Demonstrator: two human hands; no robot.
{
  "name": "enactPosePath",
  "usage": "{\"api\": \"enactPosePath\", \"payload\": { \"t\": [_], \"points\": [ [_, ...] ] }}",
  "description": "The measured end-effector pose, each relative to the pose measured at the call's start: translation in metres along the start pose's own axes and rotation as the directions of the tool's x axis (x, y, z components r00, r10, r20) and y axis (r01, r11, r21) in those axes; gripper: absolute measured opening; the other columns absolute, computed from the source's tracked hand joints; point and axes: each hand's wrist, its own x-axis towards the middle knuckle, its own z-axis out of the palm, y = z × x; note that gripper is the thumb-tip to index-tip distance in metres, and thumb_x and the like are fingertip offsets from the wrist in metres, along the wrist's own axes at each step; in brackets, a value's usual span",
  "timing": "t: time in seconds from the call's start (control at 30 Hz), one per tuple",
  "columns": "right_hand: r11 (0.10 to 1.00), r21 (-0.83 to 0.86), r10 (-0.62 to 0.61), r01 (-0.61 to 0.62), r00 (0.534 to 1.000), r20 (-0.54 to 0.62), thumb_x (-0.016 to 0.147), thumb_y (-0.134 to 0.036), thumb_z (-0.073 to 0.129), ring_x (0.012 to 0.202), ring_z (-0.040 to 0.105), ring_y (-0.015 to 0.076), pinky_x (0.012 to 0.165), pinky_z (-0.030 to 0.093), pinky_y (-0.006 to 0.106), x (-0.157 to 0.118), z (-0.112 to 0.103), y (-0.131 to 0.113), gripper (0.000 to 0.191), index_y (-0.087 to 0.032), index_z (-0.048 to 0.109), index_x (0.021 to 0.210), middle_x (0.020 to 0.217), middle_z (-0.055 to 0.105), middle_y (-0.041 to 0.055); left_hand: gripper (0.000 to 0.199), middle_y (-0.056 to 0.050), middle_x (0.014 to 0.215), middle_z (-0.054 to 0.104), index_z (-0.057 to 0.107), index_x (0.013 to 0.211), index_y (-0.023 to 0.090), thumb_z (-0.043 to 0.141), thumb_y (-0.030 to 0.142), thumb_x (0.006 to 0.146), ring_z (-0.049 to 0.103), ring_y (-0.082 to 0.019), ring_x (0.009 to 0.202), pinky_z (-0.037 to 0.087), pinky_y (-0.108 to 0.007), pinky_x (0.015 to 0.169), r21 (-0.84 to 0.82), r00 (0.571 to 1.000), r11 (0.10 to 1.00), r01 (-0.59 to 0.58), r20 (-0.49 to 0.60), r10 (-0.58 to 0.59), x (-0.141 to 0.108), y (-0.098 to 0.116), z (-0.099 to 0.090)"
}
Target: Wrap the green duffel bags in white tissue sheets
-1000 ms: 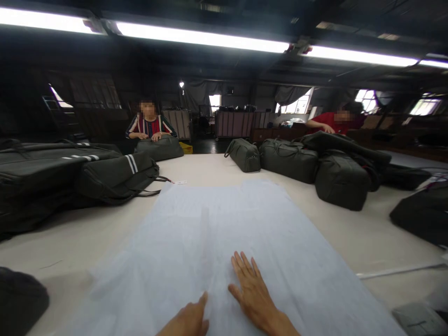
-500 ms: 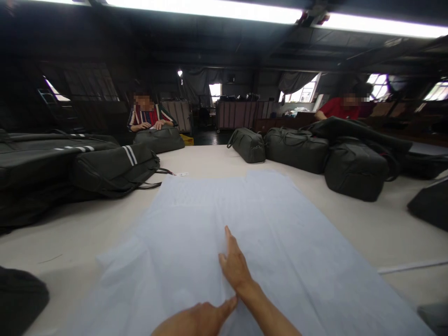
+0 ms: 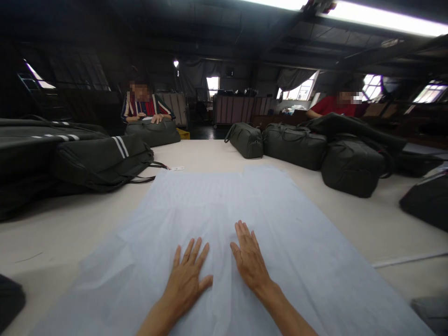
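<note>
A large sheet of thin, pale bluish-white material is spread over the table in front of me, with creases running along it. I cannot make out whether it is paper or plastic. My left hand lies palm down on the sheet left of the middle, fingers spread. To its right, my right hand rests palm down too, its fingers stretched out and nearly together. Between the two hands runs a lengthwise fold in the sheet. Neither hand grips anything.
Dark green duffel bags with white stripes lie at the left. Several more dark bags stand at the far right of the white table. Two people work across it, one in a striped top, one in red.
My left hand has moved forward and flattened on the sheet with its fingers spread. My right hand has shifted slightly right and turned palm down. The view has tilted slightly.
</note>
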Motion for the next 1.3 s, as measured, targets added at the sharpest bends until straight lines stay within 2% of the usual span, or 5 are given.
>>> {"api": "enactPosePath", "payload": {
  "t": [0.13,0.5,0.8,1.0,1.3],
  "points": [
    [0.976,-0.178,-0.099,0.128,0.982,0.161,0.097,-0.039,0.04,0.146,0.017,0.0255,0.121,0.009,0.053,-0.017,0.003,0.014,0.057,-0.019,0.032,0.15,0.156,0.025,0.0049,0.071,-0.004,0.159,0.016,0.019,0.149,0.033,0.051,0.046,0.088,0.015,-0.034,0.146,0.012,-0.066,0.115,0.02,0.995,0.996,0.085,0.042,-0.086,-0.016,0.004,-0.003],
    [0.969,-0.186,-0.121,0.162,0.969,0.214,0.089,-0.028,0.05,0.146,0.018,0.0281,0.121,0.011,0.056,-0.053,0.016,0.018,0.07,-0.024,0.02,0.153,0.157,0.017,-0.0007,0.07,-0.002,0.158,0.019,0.015,0.149,0.037,0.046,0.056,0.089,0.018,-0.033,0.146,0.013,-0.065,0.115,0.029,0.996,0.996,0.08,-0.033,-0.079,-0.017,-0.003,0.012],
    [0.951,-0.222,-0.189,0.215,0.973,0.133,0.087,-0.019,0.047,0.145,0.022,0.0289,0.12,0.017,0.056,-0.076,0.029,0.021,0.079,-0.027,0.004,0.153,0.157,0.016,-0.0015,0.073,-0.008,0.157,0.024,0.02,0.148,0.036,0.053,0.052,0.085,0.019,-0.037,0.145,0.011,-0.07,0.111,0.063,0.972,0.978,0.2,0.114,-0.206,-0.007,0.02,-0.016],
    [0.867,-0.407,-0.294,0.286,0.955,0.044,0.085,-0.015,0.044,0.144,0.025,0.0272,0.119,0.022,0.052,-0.077,0.031,0.019,0.075,-0.016,0.013,0.153,0.156,0.024,0.0056,0.071,-0.019,0.152,0.035,0.032,0.145,0.035,0.06,0.05,0.082,0.026,-0.043,0.141,0.013,-0.076,0.105,0.158,0.952,0.95,0.269,0.108,-0.287,0.008,0.05,-0.031],
    [0.867,-0.432,-0.266,0.248,0.964,0.019,0.088,-0.014,0.042,0.145,0.024,0.0208,0.121,0.018,0.045,-0.076,0.029,0.013,0.063,-0.018,0.032,0.149,0.154,0.03,-0.0003,0.077,-0.002,0.161,0.009,0.018,0.147,0.041,0.055,0.043,0.079,0.003,-0.036,0.147,0.002,-0.073,0.109,0.123,0.936,0.954,0.272,0.194,-0.292,-0.013,0.053,-0.023]
  ]
}}
